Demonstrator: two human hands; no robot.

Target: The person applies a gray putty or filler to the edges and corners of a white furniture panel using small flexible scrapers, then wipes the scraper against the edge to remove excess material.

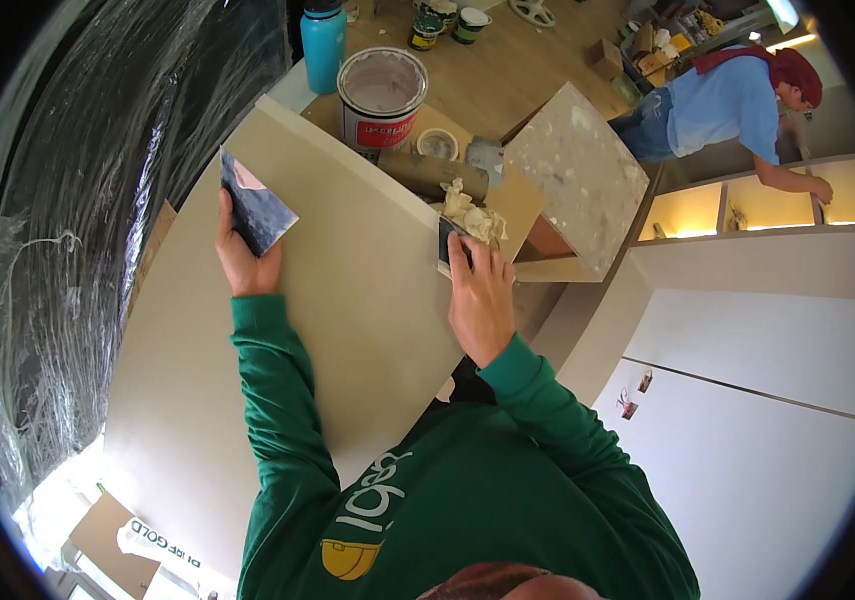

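Observation:
My left hand (246,266) is closed around the lower edge of a flat dark rectangular filler plate (259,218), held above the beige panel (357,270). A patch of pinkish filler (247,178) sits at the plate's upper end. At the panel's right edge, my right hand (484,305) grips a small black scraper (450,240), its fingers bent over the top. Part of the scraper is hidden under those fingers, and its tip is close to or against the panel edge. Crumpled cream paper (472,210) lies just beyond it.
Past the panel stand an open filler bucket (382,100), a blue bottle (323,50), a tape roll (437,145) and a stained board (582,180). Clear plastic sheeting (77,240) hangs at left. Another person (717,110) works by lit shelves (767,207) at far right.

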